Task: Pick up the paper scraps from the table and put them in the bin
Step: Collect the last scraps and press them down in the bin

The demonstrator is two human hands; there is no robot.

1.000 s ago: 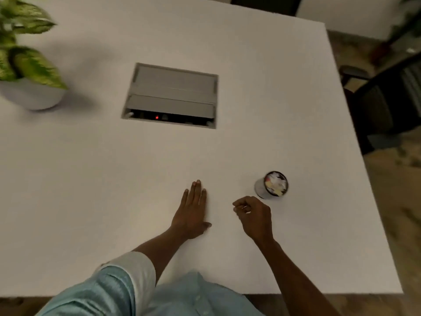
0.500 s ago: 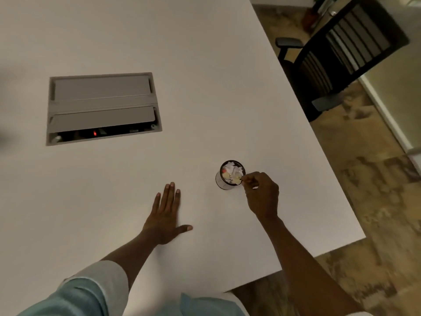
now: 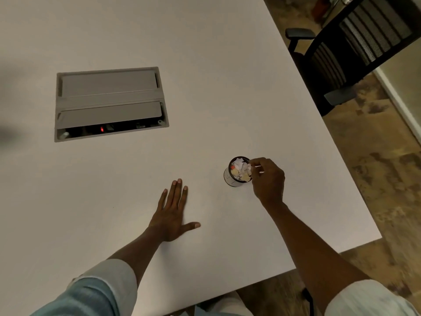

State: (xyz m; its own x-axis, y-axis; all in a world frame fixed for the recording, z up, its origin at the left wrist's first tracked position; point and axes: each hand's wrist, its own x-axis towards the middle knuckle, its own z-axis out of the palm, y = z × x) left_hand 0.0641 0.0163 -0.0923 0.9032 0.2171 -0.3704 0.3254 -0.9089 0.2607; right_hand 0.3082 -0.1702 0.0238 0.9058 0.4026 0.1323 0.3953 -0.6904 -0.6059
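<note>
White bench [image 3: 227, 65] fills the frame; my left hand [image 3: 172, 213] lies flat at lower centre, grip wide. At right of centre my right hand [image 3: 270, 179] pinches narrow over the bin [image 3: 229, 180], heaped with paper scraps [image 3: 240, 168]; whether it holds one I cannot tell. Drop step, I judge: next, loosen the fingers above the rim.

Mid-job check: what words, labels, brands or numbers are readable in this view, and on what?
No text is readable.
Bin: faint dark marks on its white side, too blurred to read.
Cable box: small pale tag inside the opening, too small to read.
</note>
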